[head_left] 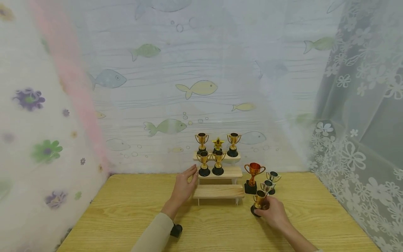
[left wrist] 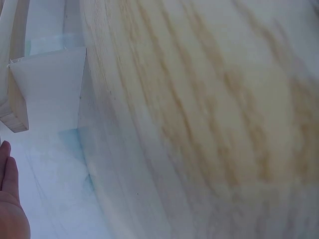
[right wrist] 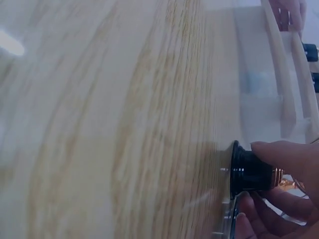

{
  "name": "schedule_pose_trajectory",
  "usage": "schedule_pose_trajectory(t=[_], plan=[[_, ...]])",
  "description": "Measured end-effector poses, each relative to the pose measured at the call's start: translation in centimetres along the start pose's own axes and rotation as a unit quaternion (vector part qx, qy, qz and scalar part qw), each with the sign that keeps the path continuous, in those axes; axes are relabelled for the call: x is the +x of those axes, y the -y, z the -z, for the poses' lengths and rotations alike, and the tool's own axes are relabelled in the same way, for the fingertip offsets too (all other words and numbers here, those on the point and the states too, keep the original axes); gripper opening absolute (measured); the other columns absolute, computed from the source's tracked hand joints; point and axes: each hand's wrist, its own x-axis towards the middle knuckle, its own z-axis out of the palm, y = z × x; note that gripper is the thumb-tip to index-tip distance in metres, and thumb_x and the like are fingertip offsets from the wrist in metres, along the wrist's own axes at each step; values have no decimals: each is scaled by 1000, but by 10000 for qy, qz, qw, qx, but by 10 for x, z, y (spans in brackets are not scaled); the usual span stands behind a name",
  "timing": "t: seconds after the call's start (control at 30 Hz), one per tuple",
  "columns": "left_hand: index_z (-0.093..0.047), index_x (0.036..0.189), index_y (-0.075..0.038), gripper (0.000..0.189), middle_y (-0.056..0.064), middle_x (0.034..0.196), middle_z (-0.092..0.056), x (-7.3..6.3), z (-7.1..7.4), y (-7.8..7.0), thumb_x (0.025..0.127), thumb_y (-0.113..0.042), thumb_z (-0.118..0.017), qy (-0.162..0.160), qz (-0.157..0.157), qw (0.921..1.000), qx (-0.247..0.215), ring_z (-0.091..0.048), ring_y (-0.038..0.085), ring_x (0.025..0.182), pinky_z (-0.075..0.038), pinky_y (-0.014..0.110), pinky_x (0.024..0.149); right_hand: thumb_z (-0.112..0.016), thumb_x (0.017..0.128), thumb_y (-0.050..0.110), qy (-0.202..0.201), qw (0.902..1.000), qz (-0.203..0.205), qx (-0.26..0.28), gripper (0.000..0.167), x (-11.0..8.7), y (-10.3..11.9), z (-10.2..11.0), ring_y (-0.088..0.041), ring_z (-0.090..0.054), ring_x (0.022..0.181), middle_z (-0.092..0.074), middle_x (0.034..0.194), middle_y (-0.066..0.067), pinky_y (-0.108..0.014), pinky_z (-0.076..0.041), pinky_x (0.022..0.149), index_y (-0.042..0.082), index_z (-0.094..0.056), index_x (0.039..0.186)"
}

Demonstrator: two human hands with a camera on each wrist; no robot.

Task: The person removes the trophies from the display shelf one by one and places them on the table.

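A small gold trophy cup [head_left: 260, 198] with a round black base stands at the right front of the table. My right hand [head_left: 274, 212] grips it by the base; the thumb lies on the black part [right wrist: 251, 169] in the right wrist view. The left hand [head_left: 184, 187], fingers straight, is at the left end of the three-step wooden stand [head_left: 218, 191]. Whether it touches the stand I cannot tell. Two gold cups [head_left: 204, 159] stand on the middle step. On the top step are two more gold cups [head_left: 234, 140] with a gold star trophy [head_left: 218, 143] between them.
An orange-bronze cup [head_left: 254, 169] on a square black base stands right of the stand. Beside it are two silver cups [head_left: 273, 176], the nearer partly behind the held cup. A black object [head_left: 176, 230] lies by the left sleeve. A fish-patterned curtain [head_left: 201, 87] hangs behind the table.
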Motion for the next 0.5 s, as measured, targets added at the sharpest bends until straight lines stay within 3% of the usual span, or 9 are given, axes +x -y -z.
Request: schedule_pose_trajectory(t=[0.5], plan=[[-65,131,7,37,19,143,-59,0,1,0,104,-17,-61,15,-25,10000,12,-56,36,133,-45,50,110,-88,76,10,46,10000,37,-52,32,-3,0,3,-18,-65,79,-69,88,-5,-34,-55,68,-2,-67,97]])
